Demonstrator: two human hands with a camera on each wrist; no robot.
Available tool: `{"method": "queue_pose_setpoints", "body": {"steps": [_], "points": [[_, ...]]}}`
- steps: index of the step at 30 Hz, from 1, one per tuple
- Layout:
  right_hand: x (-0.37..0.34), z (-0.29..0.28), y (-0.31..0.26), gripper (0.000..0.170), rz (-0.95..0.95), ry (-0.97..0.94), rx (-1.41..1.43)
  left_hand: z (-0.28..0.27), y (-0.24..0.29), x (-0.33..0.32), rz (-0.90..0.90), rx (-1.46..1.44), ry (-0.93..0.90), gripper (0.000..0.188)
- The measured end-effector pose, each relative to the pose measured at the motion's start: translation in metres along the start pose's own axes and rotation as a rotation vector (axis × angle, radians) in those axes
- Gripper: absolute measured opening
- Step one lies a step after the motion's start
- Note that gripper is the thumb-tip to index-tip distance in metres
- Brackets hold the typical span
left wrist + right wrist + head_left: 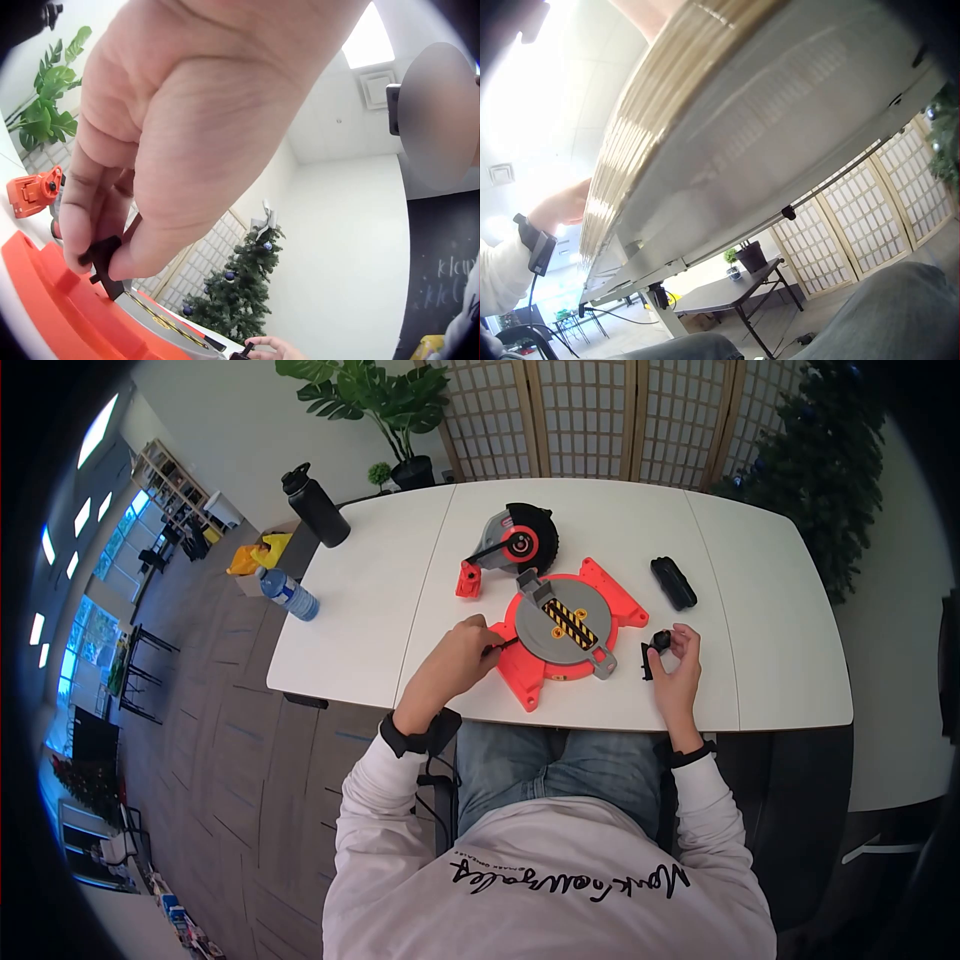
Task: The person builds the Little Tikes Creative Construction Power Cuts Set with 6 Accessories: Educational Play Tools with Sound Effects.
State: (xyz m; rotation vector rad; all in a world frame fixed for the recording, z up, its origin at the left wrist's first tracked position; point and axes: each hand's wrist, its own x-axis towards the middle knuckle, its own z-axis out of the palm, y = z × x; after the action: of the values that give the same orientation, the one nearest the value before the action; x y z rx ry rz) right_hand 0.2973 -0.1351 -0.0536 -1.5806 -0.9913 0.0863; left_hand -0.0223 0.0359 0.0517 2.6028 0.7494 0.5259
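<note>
My left hand [460,663] is at the left side of an orange and grey toy mitre saw base [566,678]. Between thumb and fingers it pinches a small black plastic piece [107,264], right at the orange rim. To the right of the base, my right hand [680,678] holds a small black part [647,661] with a rounded black knob [661,639] by the fingertips. Behind the base lies the saw head [505,543], with a black toothed blade and an orange handle [468,580]. The right wrist view shows mostly the table's underside, hiding the right hand's fingers.
On the white table [370,630], a black oblong case [673,583] lies at the right. A black flask [316,506] and a water bottle [289,595] stand near the left edge. Beyond the table are a potted plant [410,465] and a folding screen [580,420].
</note>
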Motion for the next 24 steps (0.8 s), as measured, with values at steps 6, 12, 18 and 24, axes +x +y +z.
{"method": "queue_pose_setpoints", "body": {"steps": [6, 12, 18, 24], "points": [[0.001, 0.0, 0.003, 0.054, 0.009, -0.009, 0.01, -0.003, 0.003, -0.001, -0.024, -0.037, -0.014, 0.022], [0.0, -0.001, -0.003, 0.052, 0.016, -0.019, 0.011, -0.001, 0.001, 0.0, 0.003, -0.035, -0.023, 0.024], [0.0, 0.0, -0.002, 0.051, 0.024, -0.034, 0.021, -0.007, 0.004, 0.008, -0.001, -0.018, -0.036, 0.026], [0.0, 0.0, -0.004, 0.05, 0.026, -0.04, 0.004, -0.002, 0.009, 0.016, -0.02, -0.002, -0.045, 0.027]]}}
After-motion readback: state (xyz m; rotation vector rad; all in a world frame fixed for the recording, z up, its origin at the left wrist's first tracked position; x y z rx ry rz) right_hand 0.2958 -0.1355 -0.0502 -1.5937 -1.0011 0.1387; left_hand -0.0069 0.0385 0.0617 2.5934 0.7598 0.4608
